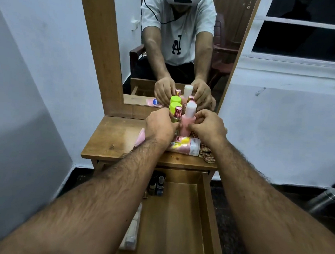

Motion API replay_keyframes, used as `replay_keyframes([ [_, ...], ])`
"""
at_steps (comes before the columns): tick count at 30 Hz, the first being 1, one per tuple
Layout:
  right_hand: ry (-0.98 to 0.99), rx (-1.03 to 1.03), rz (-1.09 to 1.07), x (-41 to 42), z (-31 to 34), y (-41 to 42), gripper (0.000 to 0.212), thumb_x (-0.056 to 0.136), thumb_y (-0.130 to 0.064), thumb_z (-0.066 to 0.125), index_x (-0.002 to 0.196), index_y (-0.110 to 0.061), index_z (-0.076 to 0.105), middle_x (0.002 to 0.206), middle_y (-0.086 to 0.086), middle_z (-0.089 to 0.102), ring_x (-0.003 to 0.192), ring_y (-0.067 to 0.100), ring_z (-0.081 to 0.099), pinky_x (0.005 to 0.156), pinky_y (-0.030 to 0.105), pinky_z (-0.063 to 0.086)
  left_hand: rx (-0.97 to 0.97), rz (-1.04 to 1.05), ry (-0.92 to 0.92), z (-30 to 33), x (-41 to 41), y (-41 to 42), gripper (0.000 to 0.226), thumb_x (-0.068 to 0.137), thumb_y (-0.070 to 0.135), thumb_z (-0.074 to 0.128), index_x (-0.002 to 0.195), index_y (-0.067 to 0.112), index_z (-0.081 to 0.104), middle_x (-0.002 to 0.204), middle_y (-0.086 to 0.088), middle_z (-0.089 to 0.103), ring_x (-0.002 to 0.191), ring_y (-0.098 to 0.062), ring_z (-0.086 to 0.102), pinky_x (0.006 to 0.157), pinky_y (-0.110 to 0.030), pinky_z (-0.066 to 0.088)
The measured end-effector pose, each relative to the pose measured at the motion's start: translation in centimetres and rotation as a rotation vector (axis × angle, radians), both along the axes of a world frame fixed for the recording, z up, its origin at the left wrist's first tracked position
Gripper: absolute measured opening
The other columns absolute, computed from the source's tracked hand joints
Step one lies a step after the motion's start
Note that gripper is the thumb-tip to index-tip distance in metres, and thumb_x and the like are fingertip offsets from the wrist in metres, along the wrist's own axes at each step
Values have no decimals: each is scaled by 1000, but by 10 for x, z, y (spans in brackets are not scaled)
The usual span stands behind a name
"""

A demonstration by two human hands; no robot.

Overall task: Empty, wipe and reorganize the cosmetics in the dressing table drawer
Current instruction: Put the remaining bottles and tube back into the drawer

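We see our two bare arms reaching over an open drawer (176, 218) to the top of a wooden dressing table (108, 142), where cosmetics stand in a cluster in front of the mirror (181, 47). Our left hand (159, 125) curls its fingers round a small bottle with a rose-gold cap (177, 112). Our right hand (208, 126) pinches the pink bottle (187, 121) just beside it, which has a tall white cap. A lime-green cap (175, 106) shows behind the left hand. In front of these, a pink tube (185, 145) lies on its side on the table top, touching a checked cloth (207, 153) at its right end. A pink packet (140, 137) lies partly hidden under our left wrist.

The drawer is pulled out toward us. At its far left corner stand a few small dark bottles (157, 183). A pale, flat package (133, 227) lies along its left wall, partly hidden by our left forearm. The rest of the wooden drawer floor shows bare.
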State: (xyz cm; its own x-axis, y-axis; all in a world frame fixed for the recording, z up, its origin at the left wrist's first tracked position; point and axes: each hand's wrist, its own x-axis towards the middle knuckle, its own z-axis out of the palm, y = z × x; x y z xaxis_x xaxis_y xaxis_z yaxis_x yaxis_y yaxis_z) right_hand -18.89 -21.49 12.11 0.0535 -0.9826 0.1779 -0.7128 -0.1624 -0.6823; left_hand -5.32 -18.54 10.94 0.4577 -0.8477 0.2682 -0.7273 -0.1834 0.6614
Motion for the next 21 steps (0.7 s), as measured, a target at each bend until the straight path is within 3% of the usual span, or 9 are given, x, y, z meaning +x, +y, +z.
replay_keyframes([
  [11,-48,-50,10,2,3,8,24,77,-42,80,88,-32,62,84,-15,64,91,12,59,92,48,43,-39,20,11,5,-4,5,28,81,40,76,99,19,70,93,5,68,89,-13,61,73,-27,47],
  [16,-120,-93,36,-1,22,14,25,71,-35,83,77,-34,59,80,-15,64,85,13,63,87,52,51,-116,-20,51,22,-1,16,25,81,35,73,100,20,68,89,8,65,90,-11,60,77,-28,51],
  [21,-243,-151,61,-7,50,32,23,73,-22,83,84,-23,63,78,-10,66,74,10,62,69,36,56,-218,-88,159,44,7,42,19,81,31,72,98,24,66,81,12,64,83,-9,62,72,-23,46],
])
